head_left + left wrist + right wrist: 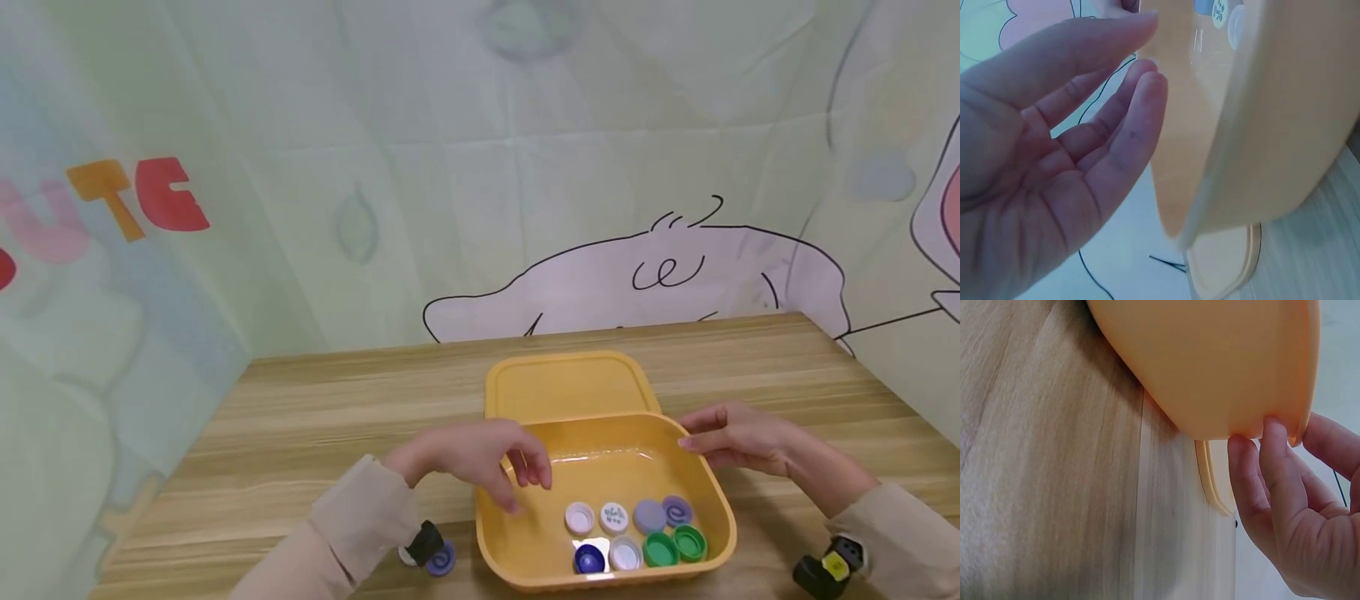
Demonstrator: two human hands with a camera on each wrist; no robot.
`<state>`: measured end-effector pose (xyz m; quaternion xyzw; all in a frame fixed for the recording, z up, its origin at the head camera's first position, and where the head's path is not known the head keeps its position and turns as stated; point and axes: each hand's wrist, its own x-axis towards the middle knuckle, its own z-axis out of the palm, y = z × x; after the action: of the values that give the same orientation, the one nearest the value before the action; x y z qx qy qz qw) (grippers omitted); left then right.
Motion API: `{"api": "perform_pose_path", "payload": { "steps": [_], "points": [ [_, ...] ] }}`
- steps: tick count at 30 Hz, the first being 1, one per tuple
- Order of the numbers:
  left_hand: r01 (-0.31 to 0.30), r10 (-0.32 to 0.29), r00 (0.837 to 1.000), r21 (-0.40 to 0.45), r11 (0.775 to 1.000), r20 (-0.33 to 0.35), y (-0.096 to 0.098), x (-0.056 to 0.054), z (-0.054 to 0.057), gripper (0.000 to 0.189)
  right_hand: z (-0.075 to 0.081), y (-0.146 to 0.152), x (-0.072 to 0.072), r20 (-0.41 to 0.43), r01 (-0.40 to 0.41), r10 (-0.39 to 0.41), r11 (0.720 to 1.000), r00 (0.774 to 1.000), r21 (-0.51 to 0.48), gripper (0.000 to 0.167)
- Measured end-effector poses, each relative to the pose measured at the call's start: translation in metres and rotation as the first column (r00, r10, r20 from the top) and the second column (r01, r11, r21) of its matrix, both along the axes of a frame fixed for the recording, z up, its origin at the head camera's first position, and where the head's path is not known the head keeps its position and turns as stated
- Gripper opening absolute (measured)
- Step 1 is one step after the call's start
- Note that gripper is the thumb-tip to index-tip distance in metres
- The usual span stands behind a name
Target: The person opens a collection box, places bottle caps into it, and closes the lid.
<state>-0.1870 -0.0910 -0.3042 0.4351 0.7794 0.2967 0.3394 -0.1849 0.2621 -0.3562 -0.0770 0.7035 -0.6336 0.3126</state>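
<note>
A yellow plastic box (534, 533) stands on the wooden table, with several bottle caps inside near its front right. Among them are a dark blue cap (588, 558), a green cap (661, 549), a purple cap (677, 511) and a white cap with green print (613, 517). Over the box's left side hovers my left hand (491, 454), fingers loosely bent; the left wrist view shows nothing between its thumb and fingertips. My right hand (750, 437) grips the back right rim, its thumb at the rim and its fingers (1282, 469) against the outer wall.
Behind the box lies its yellow lid (570, 387), partly hidden by the box. On the table left of the box are a purple cap (441, 558) and a whitish one, partly covered by the left wrist camera (426, 542). A printed curtain (420, 208) hangs behind the table.
</note>
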Motion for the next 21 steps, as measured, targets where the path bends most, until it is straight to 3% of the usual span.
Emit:
{"api": "perform_pose_path", "payload": {
  "steps": [6, 12, 16, 21],
  "points": [
    [-0.073, 0.073, 0.997, 0.032, 0.997, -0.014, -0.019, 0.003, 0.001, 0.030, 0.000, 0.000, 0.000, 0.001, 0.007, -0.007, 1.000, 1.000, 0.016, 0.043],
    [-0.082, 0.083, 0.996, 0.086, 0.993, -0.012, -0.034, 0.005, -0.003, 0.031, 0.000, 0.001, -0.001, -0.003, 0.006, -0.006, 1.000, 1.000, 0.019, 0.042],
    [-0.104, 0.103, 0.995, 0.123, 0.987, 0.016, -0.043, 0.008, -0.005, 0.032, 0.000, 0.002, -0.001, -0.003, -0.004, 0.004, 1.000, 1.000, -0.001, 0.041],
    [-0.178, 0.172, 0.984, 0.138, 0.974, 0.050, -0.059, 0.012, -0.008, 0.032, -0.001, 0.001, -0.001, 0.003, -0.013, 0.013, 1.000, 1.000, -0.018, 0.041]
  ]
}}
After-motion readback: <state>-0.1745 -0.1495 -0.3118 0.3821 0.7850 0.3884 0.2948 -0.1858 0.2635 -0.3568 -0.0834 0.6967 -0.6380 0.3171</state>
